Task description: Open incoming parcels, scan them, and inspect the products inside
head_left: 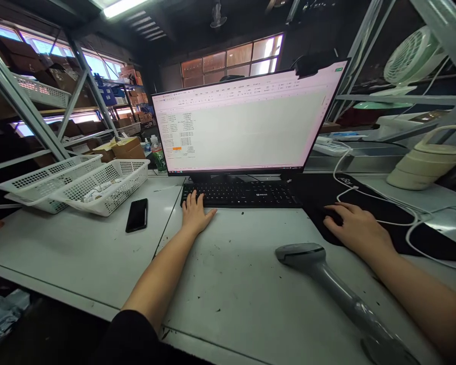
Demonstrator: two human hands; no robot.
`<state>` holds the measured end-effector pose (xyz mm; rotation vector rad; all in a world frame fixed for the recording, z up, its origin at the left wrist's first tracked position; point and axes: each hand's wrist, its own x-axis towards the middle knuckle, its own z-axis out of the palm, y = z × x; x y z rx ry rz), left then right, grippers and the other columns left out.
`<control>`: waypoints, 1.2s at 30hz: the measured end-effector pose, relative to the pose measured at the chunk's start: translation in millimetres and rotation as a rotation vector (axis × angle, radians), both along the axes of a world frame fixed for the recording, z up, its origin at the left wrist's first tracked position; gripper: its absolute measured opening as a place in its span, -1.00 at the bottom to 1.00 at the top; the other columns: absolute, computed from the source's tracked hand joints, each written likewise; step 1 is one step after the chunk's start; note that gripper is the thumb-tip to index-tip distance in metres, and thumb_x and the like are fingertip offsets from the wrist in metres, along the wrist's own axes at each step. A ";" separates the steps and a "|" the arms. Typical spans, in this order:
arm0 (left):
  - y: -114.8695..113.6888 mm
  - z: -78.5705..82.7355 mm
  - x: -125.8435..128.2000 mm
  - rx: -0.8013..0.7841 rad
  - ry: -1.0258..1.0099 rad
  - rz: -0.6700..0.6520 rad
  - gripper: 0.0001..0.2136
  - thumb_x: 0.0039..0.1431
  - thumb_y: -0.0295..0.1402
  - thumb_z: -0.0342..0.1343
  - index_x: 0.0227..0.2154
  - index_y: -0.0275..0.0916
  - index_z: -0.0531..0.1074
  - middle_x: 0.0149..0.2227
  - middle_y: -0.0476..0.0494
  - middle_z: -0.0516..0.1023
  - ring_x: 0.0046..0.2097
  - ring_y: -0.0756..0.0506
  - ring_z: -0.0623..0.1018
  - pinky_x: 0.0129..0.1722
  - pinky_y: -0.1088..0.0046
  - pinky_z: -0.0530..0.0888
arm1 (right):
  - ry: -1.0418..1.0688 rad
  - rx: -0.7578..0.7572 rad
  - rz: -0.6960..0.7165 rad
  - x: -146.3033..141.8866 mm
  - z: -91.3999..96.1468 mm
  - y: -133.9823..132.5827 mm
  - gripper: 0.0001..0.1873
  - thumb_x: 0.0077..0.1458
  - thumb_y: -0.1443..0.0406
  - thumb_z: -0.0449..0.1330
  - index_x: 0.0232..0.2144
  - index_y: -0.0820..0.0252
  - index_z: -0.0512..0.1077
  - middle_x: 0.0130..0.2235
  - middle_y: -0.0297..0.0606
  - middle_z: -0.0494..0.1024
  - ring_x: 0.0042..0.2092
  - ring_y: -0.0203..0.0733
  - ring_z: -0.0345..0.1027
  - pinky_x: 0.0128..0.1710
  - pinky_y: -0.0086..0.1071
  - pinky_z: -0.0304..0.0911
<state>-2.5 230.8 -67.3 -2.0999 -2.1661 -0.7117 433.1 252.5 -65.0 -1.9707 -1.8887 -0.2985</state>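
Observation:
My left hand (194,215) rests at the left end of a black keyboard (243,193), its fingers spread over the keys and the thumb stretched out to the right. On a black desk mat (319,190), my right hand (355,225) is curved over a dark computer mouse (333,217), most of which the hand hides. Behind the keyboard stands a monitor (247,126) showing a spreadsheet with one orange cell at the left. A grey barcode scanner (334,279) lies between my forearms, with its head toward the keyboard.
A black phone (137,215) and white plastic baskets (110,200) are on the left, near a green bottle (158,154). White cables (393,203) cross the mat. On the right are a cream handled container (421,165) and a fan (414,56). Metal shelving (76,91) frames both sides.

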 end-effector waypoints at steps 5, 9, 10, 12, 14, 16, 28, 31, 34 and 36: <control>-1.1 1.8 -0.2 -0.010 -0.006 -0.006 -0.28 0.29 0.09 -0.04 0.36 -0.25 0.10 0.48 -0.32 -0.07 0.47 -0.34 -0.05 0.41 -0.06 0.01 | -0.001 -0.013 -0.009 -0.1 1.7 -1.4 -0.44 0.19 0.03 -0.07 0.07 0.08 0.48 0.21 -0.11 0.42 0.10 0.21 0.34 0.04 0.03 0.36; -1.6 2.0 -0.1 -0.007 -0.001 -0.005 -0.30 0.29 0.06 -0.02 0.36 -0.25 0.10 0.47 -0.33 -0.06 0.47 -0.34 -0.04 0.41 -0.05 0.01 | -0.002 -0.021 -0.010 -0.5 2.1 -1.6 -0.43 0.19 0.02 -0.09 0.08 0.08 0.48 0.22 -0.12 0.41 0.11 0.18 0.33 0.07 -0.01 0.34; -1.7 1.9 -0.1 -0.005 0.000 -0.003 -0.30 0.29 0.05 -0.02 0.36 -0.25 0.10 0.47 -0.34 -0.06 0.47 -0.34 -0.03 0.41 -0.05 0.02 | -0.003 -0.021 -0.010 -0.8 2.1 -1.7 -0.43 0.19 0.02 -0.09 0.07 0.08 0.48 0.21 -0.12 0.41 0.10 0.17 0.34 0.07 -0.02 0.34; -1.7 1.8 0.1 -0.002 0.002 0.001 -0.31 0.29 0.04 -0.01 0.35 -0.25 0.11 0.47 -0.34 -0.05 0.47 -0.34 -0.03 0.41 -0.04 0.02 | -0.004 -0.017 -0.010 -1.2 2.1 -1.8 -0.43 0.19 0.02 -0.09 0.07 0.08 0.49 0.21 -0.12 0.41 0.09 0.16 0.34 0.08 -0.03 0.33; -1.6 1.9 0.4 0.000 0.004 0.002 -0.32 0.30 0.04 -0.02 0.35 -0.25 0.12 0.47 -0.33 -0.04 0.47 -0.33 -0.03 0.41 -0.04 0.01 | -0.004 -0.014 -0.011 -1.4 2.1 -2.0 -0.43 0.20 0.02 -0.10 0.07 0.08 0.48 0.22 -0.12 0.41 0.09 0.16 0.34 0.07 -0.03 0.33; -1.5 2.0 0.6 0.000 0.004 0.002 -0.33 0.30 0.03 -0.02 0.34 -0.24 0.12 0.46 -0.33 -0.02 0.47 -0.33 -0.02 0.41 -0.04 0.02 | -0.002 -0.014 -0.008 -1.1 1.9 -2.2 -0.43 0.21 0.02 -0.09 0.07 0.07 0.48 0.22 -0.13 0.41 0.10 0.18 0.33 0.05 -0.01 0.34; 0.4 0.8 1.1 0.070 -0.023 0.052 -0.29 0.27 -0.02 0.06 0.37 -0.27 0.07 0.46 -0.37 -0.04 0.46 -0.32 0.00 0.41 0.05 0.07 | -0.009 0.012 -0.028 -5.3 4.6 -7.5 -0.46 0.26 0.08 -0.08 0.12 0.14 0.44 0.21 -0.04 0.40 0.09 0.19 0.35 0.03 0.00 0.35; 2.6 0.2 -0.5 0.072 -0.047 0.091 -0.25 0.27 0.00 0.04 0.39 -0.30 0.00 0.46 -0.39 -0.05 0.45 -0.33 0.04 0.38 0.06 0.14 | -0.014 0.002 -0.032 -7.2 6.7 -9.6 -0.46 0.27 0.07 -0.08 0.13 0.15 0.43 0.22 -0.05 0.40 0.10 0.18 0.35 0.04 -0.02 0.35; 4.0 0.0 -0.9 0.064 -0.052 0.107 -0.22 0.27 0.03 0.03 0.39 -0.31 -0.02 0.46 -0.40 -0.08 0.45 -0.34 0.06 0.37 0.06 0.16 | -0.018 0.000 -0.034 -8.7 8.2 -11.1 -0.46 0.27 0.08 -0.09 0.13 0.16 0.43 0.23 -0.05 0.39 0.10 0.17 0.35 0.05 -0.04 0.34; 3.7 0.4 0.1 0.052 -0.042 0.101 -0.21 0.25 0.06 0.05 0.38 -0.31 0.02 0.47 -0.40 -0.09 0.44 -0.36 0.07 0.37 0.05 0.15 | -0.021 0.000 -0.029 -9.3 8.8 -11.7 -0.46 0.28 0.09 -0.09 0.13 0.17 0.44 0.22 -0.05 0.40 0.09 0.16 0.35 0.05 -0.04 0.33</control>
